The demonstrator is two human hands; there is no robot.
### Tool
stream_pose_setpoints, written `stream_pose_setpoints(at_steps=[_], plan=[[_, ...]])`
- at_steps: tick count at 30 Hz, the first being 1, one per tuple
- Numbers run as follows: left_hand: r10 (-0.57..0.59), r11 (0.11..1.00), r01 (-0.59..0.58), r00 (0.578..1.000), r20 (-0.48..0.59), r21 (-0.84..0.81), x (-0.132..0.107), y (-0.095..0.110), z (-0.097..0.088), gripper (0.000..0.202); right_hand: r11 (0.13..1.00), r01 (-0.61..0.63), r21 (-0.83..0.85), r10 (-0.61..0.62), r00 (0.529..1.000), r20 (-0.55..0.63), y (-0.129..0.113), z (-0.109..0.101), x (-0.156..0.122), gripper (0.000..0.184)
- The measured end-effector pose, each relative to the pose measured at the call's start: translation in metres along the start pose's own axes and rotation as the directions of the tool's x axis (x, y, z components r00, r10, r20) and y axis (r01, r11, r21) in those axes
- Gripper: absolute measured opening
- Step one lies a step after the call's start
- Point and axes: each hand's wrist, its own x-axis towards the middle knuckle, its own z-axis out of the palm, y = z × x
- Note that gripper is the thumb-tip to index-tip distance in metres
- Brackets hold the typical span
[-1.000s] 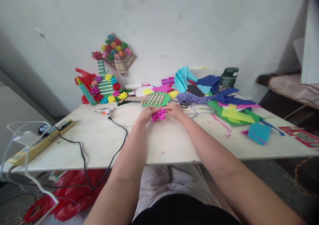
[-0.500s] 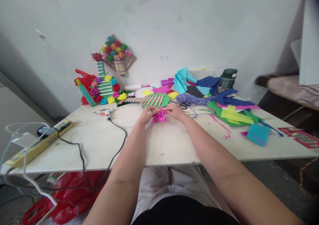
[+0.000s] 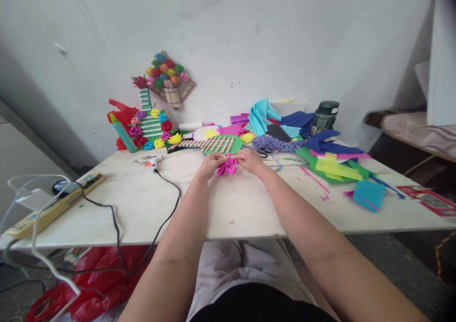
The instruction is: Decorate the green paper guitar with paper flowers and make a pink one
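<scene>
A bright pink paper flower (image 3: 228, 166) with crinkled petals hangs between my two hands over the middle of the table. My left hand (image 3: 213, 163) pinches its left side, and my right hand (image 3: 249, 161) pinches its right side near the top. Just behind the hands lies a green guitar-shaped piece (image 3: 221, 144) with crossed pale strips on it. Beside its neck sits a yellow paper flower (image 3: 175, 138). The fingertips are partly hidden by the petals and by the hands themselves.
A glue gun (image 3: 153, 163) with a black cord lies left, near a yellow power strip (image 3: 53, 213). Purple yarn (image 3: 274, 143), coloured paper (image 3: 335, 165) and a dark bottle (image 3: 324, 118) are at the right. A finished flowered guitar (image 3: 151, 122) leans on the wall.
Both hands stay at nearly the same place, still pinching the pink flower. The view has shifted very slightly.
</scene>
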Motion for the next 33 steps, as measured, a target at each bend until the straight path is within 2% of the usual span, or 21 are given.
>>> stream_pose_setpoints(at_steps=[9,21,27,33], plan=[[-0.142,0.972,0.137,0.99,-0.013,-0.19,0.001,-0.003,-0.003,0.016,0.997,0.024,-0.073,-0.026,0.999,-0.027,-0.007,-0.002,-0.003,0.036],[-0.23,0.944,0.227,0.973,0.018,-0.238,-0.002,0.004,0.002,0.028,0.997,0.021,-0.069,-0.026,0.997,-0.072,-0.008,-0.001,-0.003,0.032],[-0.209,0.954,0.207,0.978,0.013,-0.217,0.0,0.001,0.0,0.034,0.995,0.019,-0.099,-0.026,0.997,-0.077,-0.01,-0.002,-0.004,0.032],[-0.143,0.973,0.144,0.99,0.016,-0.181,0.002,-0.002,-0.001,0.031,0.991,0.024,-0.13,-0.033,0.997,-0.069,-0.012,-0.004,-0.005,0.034]])
